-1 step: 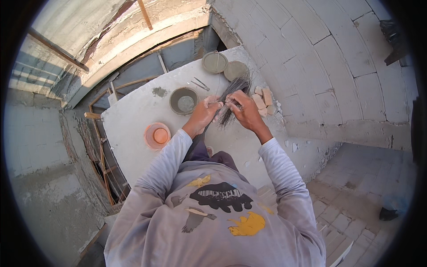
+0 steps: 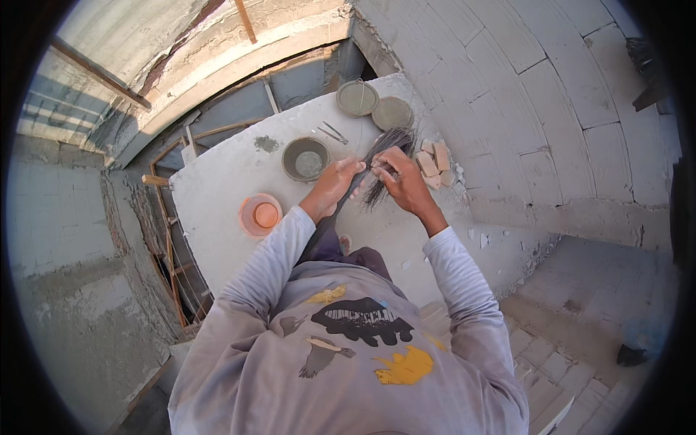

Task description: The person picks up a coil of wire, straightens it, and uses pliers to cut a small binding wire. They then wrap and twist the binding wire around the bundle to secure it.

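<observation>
A dark bundle of thin strands (image 2: 396, 139), like tie wire or stiff bristles, lies aslant between my hands over the pale slab. Its far end fans out, and a dark length runs back toward my lap. My left hand (image 2: 335, 185) is closed on the bundle's near side, its fingertips partly hidden. From the right, my right hand (image 2: 404, 181) pinches at the strands with bent fingers, close to the left fingertips. Whether it has one strand or several, I cannot make out. More loose ends hang below the right hand.
On the pale slab (image 2: 210, 181) stand an orange tub (image 2: 245, 220), a dark bucket (image 2: 291, 172) and two round grey containers (image 2: 357, 98) at the far edge. Pincers (image 2: 333, 135) lie beyond the dark bucket. Broken block pieces (image 2: 428, 164) sit by the block wall (image 2: 522, 109) at right.
The view has shifted slightly, so the slab and its containers appear a little farther right. Both hands stay at the bundle; the right fingers have moved only slightly.
</observation>
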